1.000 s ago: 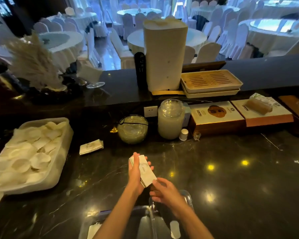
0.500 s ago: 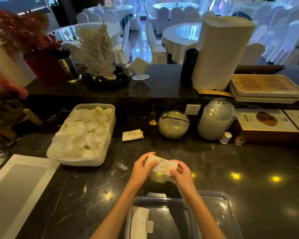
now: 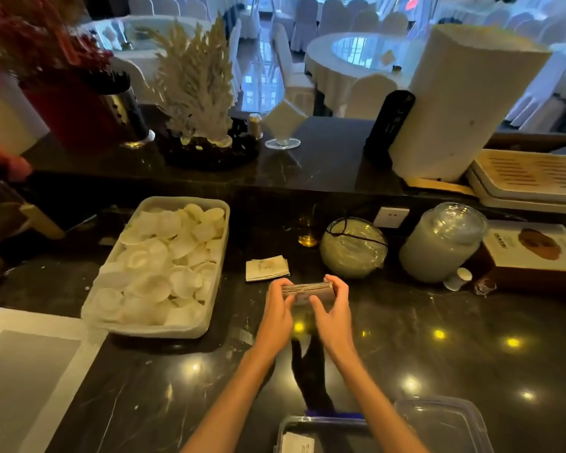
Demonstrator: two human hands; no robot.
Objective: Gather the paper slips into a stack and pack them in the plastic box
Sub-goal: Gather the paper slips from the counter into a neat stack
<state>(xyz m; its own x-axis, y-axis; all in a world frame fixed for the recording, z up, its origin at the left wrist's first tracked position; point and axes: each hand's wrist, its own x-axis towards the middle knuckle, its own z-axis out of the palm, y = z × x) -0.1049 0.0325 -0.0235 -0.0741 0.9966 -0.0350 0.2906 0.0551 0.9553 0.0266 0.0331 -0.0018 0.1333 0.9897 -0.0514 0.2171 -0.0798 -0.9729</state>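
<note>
A stack of paper slips stands on edge on the dark marble counter, squeezed between my left hand and my right hand. A second small pile of slips lies flat just behind my hands, untouched. The clear plastic box sits at the near edge between my forearms, with a white slip lying in it. Its clear lid lies to the right of it.
A white tray of pale round shells lies left. A grey-and-white mat lies at the near left. Behind the slips stand a round glass bowl, a frosted jar, a small white cap and printed boxes.
Both hands moved forward, away from the box, and turned the stack from flat and face-up to standing on edge on the counter. The camera view shifted left and tilted.
</note>
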